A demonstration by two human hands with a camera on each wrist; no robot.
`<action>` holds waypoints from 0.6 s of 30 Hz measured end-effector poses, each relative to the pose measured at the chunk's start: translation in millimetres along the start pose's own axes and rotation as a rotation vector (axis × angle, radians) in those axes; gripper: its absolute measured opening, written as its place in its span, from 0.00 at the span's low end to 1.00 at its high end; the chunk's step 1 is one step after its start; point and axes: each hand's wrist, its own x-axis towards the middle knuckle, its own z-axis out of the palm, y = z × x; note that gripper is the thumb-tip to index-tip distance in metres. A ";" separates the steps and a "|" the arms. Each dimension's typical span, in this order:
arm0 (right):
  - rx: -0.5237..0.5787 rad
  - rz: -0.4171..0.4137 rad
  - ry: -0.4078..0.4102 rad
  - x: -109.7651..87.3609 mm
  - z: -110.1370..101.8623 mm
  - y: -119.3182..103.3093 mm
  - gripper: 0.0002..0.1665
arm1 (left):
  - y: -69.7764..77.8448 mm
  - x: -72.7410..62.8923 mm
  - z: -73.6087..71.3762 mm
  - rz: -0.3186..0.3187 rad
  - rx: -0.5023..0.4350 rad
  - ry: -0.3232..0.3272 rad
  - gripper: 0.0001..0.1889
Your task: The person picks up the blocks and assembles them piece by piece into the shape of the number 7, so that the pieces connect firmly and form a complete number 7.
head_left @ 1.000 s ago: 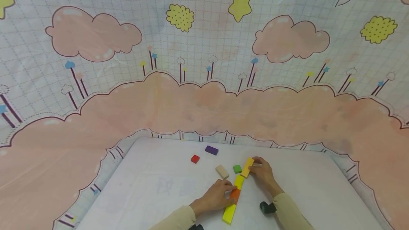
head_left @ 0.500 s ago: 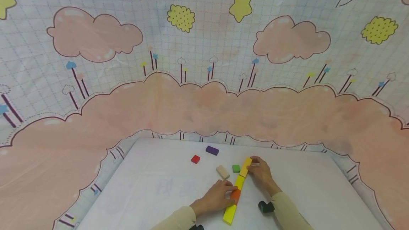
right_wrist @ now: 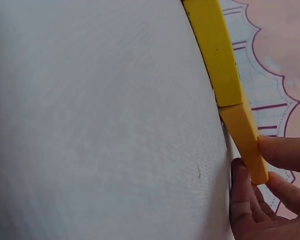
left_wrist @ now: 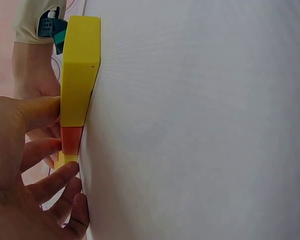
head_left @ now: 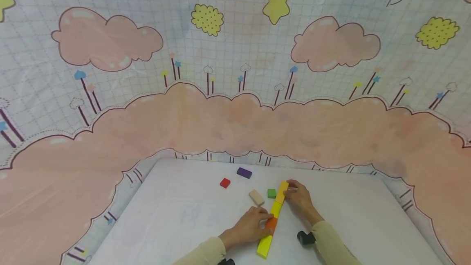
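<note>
A straight row of blocks runs away from me: a long yellow block (head_left: 264,247) nearest, then an orange block (head_left: 272,223), a shorter yellow block (head_left: 276,209) and a yellow-orange block (head_left: 282,192) at the far end. From the left, my left hand (head_left: 247,225) rests its thumb and fingertips on the row around the orange block; in the left wrist view its fingers (left_wrist: 45,151) are spread along it. At the far end, my right hand (head_left: 299,198) pinches the yellow-orange block between thumb and fingers. In the right wrist view, this block (right_wrist: 243,135) meets the yellow one.
Left of the row lie a green block (head_left: 271,193), a beige block (head_left: 256,197), a red block (head_left: 225,183) and a purple block (head_left: 244,173). They stand on a white tabletop (head_left: 165,216). A cloud-patterned cloth (head_left: 235,126) hangs behind it.
My right hand has shifted the yellow-orange block slightly left, into line with the row and against its far end. The green block has moved slightly left. My left hand has stayed in place.
</note>
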 end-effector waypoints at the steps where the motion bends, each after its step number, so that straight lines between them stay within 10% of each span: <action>1: -0.009 -0.003 0.001 -0.2 0.2 -0.6 0.27 | -0.3 0.0 0.4 0.000 -0.001 0.001 0.25; 18: -0.128 -0.017 -0.027 -2.3 -4.0 -1.3 0.28 | -0.8 -1.3 -1.4 0.018 -0.005 0.002 0.25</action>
